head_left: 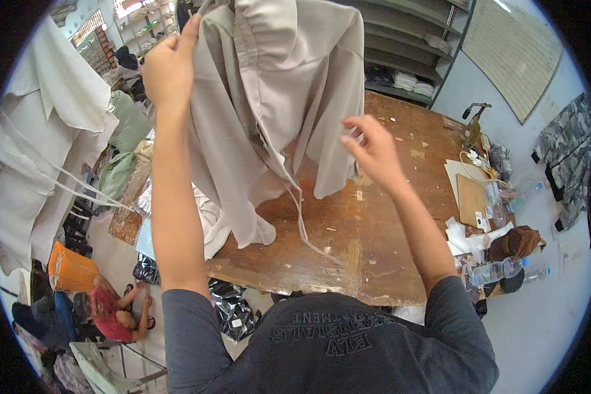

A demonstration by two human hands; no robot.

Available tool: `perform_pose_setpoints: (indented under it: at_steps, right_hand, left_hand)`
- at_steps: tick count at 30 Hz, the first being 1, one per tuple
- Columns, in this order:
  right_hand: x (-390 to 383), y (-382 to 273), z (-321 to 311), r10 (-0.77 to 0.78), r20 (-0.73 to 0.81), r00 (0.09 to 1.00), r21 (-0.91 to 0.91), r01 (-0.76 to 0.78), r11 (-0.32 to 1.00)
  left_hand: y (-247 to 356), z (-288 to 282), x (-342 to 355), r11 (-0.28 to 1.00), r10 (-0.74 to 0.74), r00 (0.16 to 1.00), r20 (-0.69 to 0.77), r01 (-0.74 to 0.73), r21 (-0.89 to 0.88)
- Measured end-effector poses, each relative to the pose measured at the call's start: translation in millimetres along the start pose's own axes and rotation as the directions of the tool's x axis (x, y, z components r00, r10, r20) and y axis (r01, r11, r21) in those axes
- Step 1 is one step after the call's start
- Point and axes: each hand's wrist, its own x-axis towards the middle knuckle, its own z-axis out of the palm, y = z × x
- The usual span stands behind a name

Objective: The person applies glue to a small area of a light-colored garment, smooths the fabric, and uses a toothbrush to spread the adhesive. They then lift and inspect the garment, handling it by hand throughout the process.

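Observation:
My left hand [171, 71] is raised at the upper left, closed on the upper edge of a light grey-beige blouse [285, 72]. The blouse hangs over the table, with loose folds, a gathered seam and sleeves drooping down. From its lower part a thin fabric tie [301, 220] trails to the tabletop. Beside the blouse's right side is my right hand [373, 150], its fingers slightly bent and apart, with nothing in them. The top of the blouse runs out of the picture.
The worn brown wooden table [400, 243] carries pale cloth [210, 223] at left and plastic bottles [499, 270] with a clipboard-like board [473, 200] at right. Shelves [407, 39] stand behind. Pale garments [39, 144] hang left; a person in red [115, 312] crouches below them.

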Motion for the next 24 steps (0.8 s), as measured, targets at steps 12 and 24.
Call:
perform_pose_setpoints:
  at_steps: [12,24]
  right_hand:
    - [-21,-42,110,-0.145,-0.258,0.955,0.154,0.189,0.97]
    - [-3,-70,57,0.098,-0.163,0.982,0.487,-0.007,0.874]
  left_hand:
    - [62,-42,54,0.997,0.066,0.978,-0.195,-0.059,0.043]
    - [63,-50,62,0.952,0.195,0.954,-0.228,-0.128,0.278]
